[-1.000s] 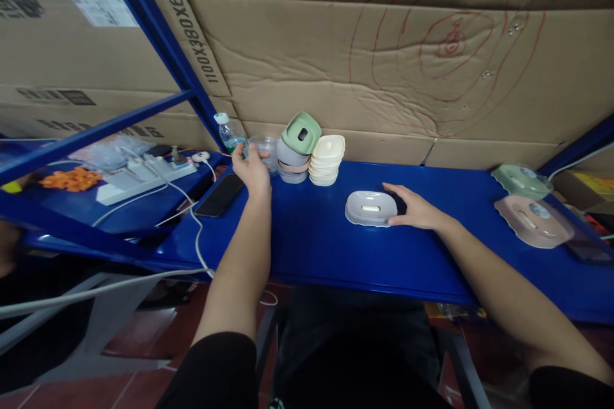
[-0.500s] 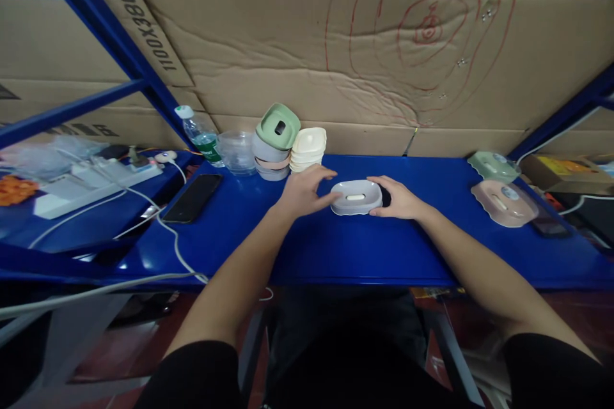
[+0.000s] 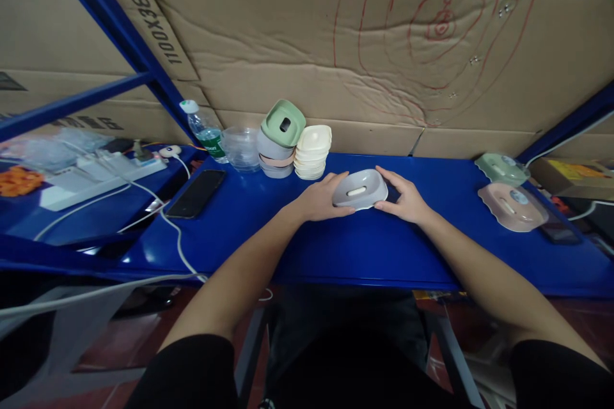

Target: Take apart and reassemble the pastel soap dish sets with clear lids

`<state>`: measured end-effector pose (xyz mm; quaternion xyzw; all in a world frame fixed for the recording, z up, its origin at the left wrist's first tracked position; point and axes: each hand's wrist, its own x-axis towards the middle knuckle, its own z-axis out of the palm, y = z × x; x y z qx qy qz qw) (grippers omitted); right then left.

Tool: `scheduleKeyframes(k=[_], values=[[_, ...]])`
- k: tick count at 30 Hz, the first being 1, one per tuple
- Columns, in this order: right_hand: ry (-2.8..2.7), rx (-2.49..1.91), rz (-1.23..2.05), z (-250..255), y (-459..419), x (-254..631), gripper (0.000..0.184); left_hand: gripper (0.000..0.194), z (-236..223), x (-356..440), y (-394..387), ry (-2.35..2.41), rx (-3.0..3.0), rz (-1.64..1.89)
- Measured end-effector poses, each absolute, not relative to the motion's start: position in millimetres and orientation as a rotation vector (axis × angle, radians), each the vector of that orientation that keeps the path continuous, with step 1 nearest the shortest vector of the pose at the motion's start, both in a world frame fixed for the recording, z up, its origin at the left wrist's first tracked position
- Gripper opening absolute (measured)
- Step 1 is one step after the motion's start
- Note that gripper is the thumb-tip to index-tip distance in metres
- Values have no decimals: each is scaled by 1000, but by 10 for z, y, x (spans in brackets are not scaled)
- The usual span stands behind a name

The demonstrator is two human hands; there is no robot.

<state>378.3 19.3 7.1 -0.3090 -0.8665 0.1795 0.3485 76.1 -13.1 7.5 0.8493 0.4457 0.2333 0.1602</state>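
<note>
A grey dish (image 3: 371, 183) with a pale bar (image 3: 356, 192) across its middle is being held, slightly tilted, over the front-middle of the bench (image 3: 364, 249); whether it is touching the surface cannot be told. Its left end is being gripped by the left hand (image 3: 320, 199) and its right end by the right hand (image 3: 407, 199), fingers at the far side, thumbs at the near side. The dish is apparently being handled or adjusted; any further turning would be calling for even support at both ends. Behind, a cream stack (image 3: 313, 152) is standing beside a tilted green piece (image 3: 284, 120); farther right, a pink dish (image 3: 520, 212) is lying.
</note>
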Motion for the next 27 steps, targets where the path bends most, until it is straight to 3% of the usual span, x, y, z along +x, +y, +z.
scheduleKeyframes(k=[5,13,15,18,20,27], values=[[-2184,-816,469,54,170,3770,101,82,59,756,-92,1174,2355,845],[-2175,-910,475,-37,239,3725,122,89,-54,834,-49,1348,2240,903],[-2155,-880,425,-10,232,3739,108,90,-28,799,-43,1396,2232,1030],[-2280,-735,429,63,189,3749,62,89,40,704,-21,1423,2200,1313],[-2445,-615,501,99,157,3739,43,86,76,636,5,1432,2123,1521],[-2738,-493,731,103,109,3707,44,76,128,532,43,1176,1908,1900]])
